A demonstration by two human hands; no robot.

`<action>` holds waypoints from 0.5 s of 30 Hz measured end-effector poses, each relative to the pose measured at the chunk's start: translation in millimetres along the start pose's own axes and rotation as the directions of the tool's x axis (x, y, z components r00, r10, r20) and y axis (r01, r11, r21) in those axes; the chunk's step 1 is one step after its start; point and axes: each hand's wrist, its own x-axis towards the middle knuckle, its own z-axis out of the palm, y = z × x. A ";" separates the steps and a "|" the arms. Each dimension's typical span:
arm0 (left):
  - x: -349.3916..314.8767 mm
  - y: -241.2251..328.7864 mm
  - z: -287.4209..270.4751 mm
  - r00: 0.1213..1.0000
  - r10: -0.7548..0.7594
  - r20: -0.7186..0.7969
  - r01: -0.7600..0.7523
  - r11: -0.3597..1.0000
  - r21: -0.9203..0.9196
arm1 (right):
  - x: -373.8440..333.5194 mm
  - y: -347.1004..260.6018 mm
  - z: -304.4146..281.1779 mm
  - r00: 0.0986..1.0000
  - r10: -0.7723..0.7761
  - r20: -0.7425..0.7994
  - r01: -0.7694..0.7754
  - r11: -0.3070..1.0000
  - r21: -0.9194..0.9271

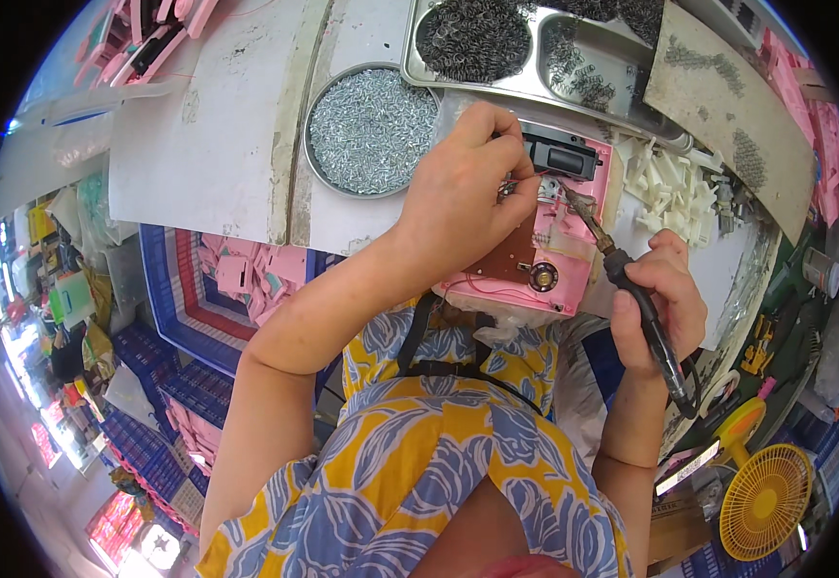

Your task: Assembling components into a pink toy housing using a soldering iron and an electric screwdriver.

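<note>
A soldering iron (643, 313) is gripped in my right hand (668, 301), its metal tip angled up and left into a pink plastic housing (588, 275). Over the left part of that housing, my left hand (472, 183) is closed in a pinch close to the tip. What its fingers hold is hidden. Inside the housing sit a black rectangular part (566, 157), a brown board (504, 258), thin red wires and a small round part (543, 276).
A round metal dish (309, 159) full of small screws stands left of the housing. Behind is a steel compartment tray (535, 82) with springs. White plastic pieces (670, 193) lie right. A blue crate (156, 279) holds pink parts; a yellow fan (766, 501) stands lower right.
</note>
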 end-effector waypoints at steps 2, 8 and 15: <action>0.2 0.0 -0.4 1.000 -0.001 0.002 0.001 1.000 0.002 | 1.7 0.4 1.5 1.000 -0.008 -0.003 0.008 1.000 -0.012; -0.5 0.0 0.6 1.000 0.004 -0.013 -0.004 1.000 0.002 | 4.4 1.0 3.2 1.000 -0.015 0.013 0.015 1.000 -0.011; -0.4 0.6 -0.1 1.000 0.002 -0.009 -0.002 1.000 0.009 | 7.0 2.3 6.0 1.000 -0.021 0.005 0.021 1.000 -0.012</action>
